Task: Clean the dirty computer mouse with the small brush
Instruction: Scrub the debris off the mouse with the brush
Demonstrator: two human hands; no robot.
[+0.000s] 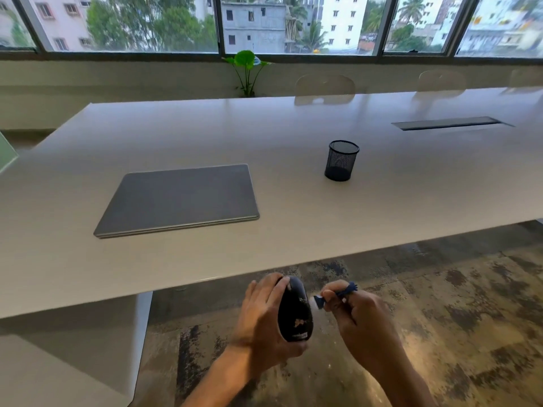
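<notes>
A black computer mouse (295, 314) with pale dirty patches is held on edge in my left hand (261, 321), below the table's near edge and above the floor. My right hand (357, 315) pinches a small dark blue brush (335, 295). The brush head points left and sits at the mouse's right side, touching it or nearly so. The far side of the mouse is hidden by my left fingers.
A long white table (293, 230) carries a closed grey laptop (179, 199), a black mesh pen cup (341, 160) and a cable slot (449, 123). White chairs (324, 85) and a green plant (246, 71) stand behind it, under the windows. Mottled floor lies below my hands.
</notes>
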